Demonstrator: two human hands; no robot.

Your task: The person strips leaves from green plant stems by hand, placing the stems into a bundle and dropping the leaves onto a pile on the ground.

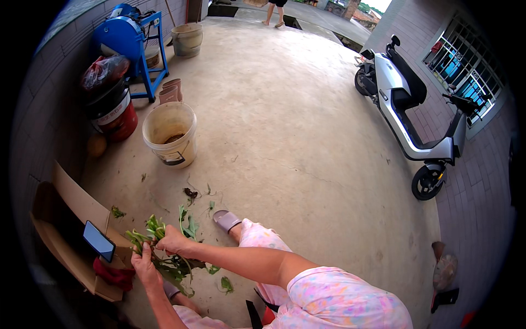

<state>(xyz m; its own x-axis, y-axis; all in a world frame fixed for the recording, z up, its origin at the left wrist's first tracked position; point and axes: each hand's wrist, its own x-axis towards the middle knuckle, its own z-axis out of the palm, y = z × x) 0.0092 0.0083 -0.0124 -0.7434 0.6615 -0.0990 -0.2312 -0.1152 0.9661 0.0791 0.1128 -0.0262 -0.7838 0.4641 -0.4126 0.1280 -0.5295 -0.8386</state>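
Observation:
Both hands are together low on the left, around a bunch of green leafy stems point(174, 264). My left hand point(145, 267) is closed round the stems from the near side. My right hand point(174, 241) pinches the stems close beside it, fingers curled and partly hidden. Cut-looking stem ends stick up past the fingers, while leaves hang below toward the floor. Loose leaves point(189, 226) and dark scraps point(190, 193) lie on the concrete just beyond my hands.
Left of my hands stands an open cardboard box point(68, 241) with a phone point(99, 241) propped on its edge and a dark red cloth point(112, 274). A white bucket point(187, 148) stands ahead, with a blue machine point(118, 35) behind. A scooter point(402, 104) is parked right; a person's legs point(275, 13) show far off.

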